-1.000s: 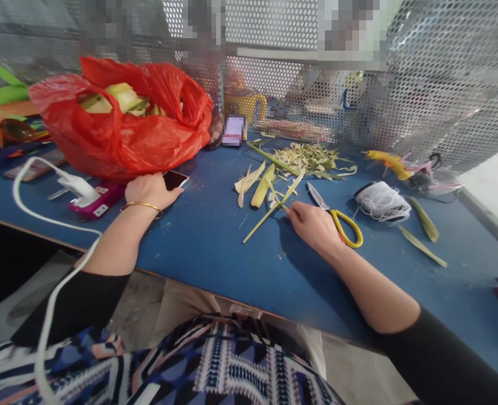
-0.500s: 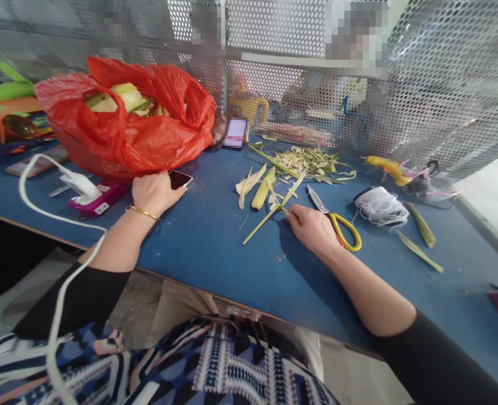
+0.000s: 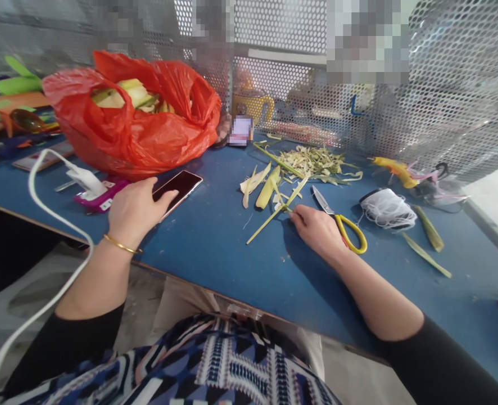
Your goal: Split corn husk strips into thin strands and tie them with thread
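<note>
Left hand [image 3: 133,208] lies over the dark phone [image 3: 181,187] on the bench [image 3: 215,236], thumb spread, whether gripping cannot be told; right hand [image 3: 316,228] pinches the crossed leaf strips [image 3: 268,223] on the bench, apparently to hold the crossing together; scissors [image 3: 325,205] lie just beside, presumably for ready reach

Through a perforated panel [image 3: 274,28] I see a yellow mug [image 3: 247,105]. In front of the mug I have an upright lit phone [image 3: 240,131]. Well left of the mug I make out a tinted lens [image 3: 27,120], a bright green piece [image 3: 17,85] and a purple power strip [image 3: 104,203]; well right, a yellow tool [image 3: 396,171].
</note>
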Motion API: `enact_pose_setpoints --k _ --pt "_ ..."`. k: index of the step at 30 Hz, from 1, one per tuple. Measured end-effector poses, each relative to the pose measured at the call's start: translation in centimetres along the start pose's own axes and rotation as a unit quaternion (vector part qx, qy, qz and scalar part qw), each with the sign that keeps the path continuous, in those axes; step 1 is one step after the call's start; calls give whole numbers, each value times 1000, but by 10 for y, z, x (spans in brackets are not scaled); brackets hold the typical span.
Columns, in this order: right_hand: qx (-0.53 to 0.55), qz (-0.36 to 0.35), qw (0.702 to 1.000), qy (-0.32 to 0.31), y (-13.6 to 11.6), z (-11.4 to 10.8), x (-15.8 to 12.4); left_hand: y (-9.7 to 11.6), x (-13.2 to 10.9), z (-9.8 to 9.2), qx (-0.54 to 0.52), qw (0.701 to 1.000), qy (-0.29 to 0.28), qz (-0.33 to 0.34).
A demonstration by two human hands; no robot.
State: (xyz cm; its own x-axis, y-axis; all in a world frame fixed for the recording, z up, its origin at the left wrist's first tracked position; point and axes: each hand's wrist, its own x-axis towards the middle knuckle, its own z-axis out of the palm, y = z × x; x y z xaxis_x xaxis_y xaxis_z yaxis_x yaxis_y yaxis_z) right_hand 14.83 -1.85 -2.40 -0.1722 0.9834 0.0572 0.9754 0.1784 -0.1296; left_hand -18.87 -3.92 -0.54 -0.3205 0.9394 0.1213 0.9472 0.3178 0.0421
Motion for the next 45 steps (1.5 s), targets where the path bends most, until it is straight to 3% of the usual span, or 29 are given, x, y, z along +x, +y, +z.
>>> enact_pose_setpoints --k 4,18,31,34,39,45 --pt "-3 2 1000 -6 -1 -1 0 3 4 8 -5 999 -22 35" --pt "-9 -13 1000 6 2 4 1 16 19 22 32 999 -6 12" --pt "-14 -10 1000 -1 0 2 1 18 13 14 -6 1000 -15 -20" --pt "-18 -5 1000 -14 0 1 1 11 2 12 -41 999 18 -29" --pt "-23 2 999 -25 -1 -2 1 -7 -20 19 -144 981 121 -50" --pt "-24 0 1000 -13 -1 0 2 -19 -42 29 -171 971 163 -25"
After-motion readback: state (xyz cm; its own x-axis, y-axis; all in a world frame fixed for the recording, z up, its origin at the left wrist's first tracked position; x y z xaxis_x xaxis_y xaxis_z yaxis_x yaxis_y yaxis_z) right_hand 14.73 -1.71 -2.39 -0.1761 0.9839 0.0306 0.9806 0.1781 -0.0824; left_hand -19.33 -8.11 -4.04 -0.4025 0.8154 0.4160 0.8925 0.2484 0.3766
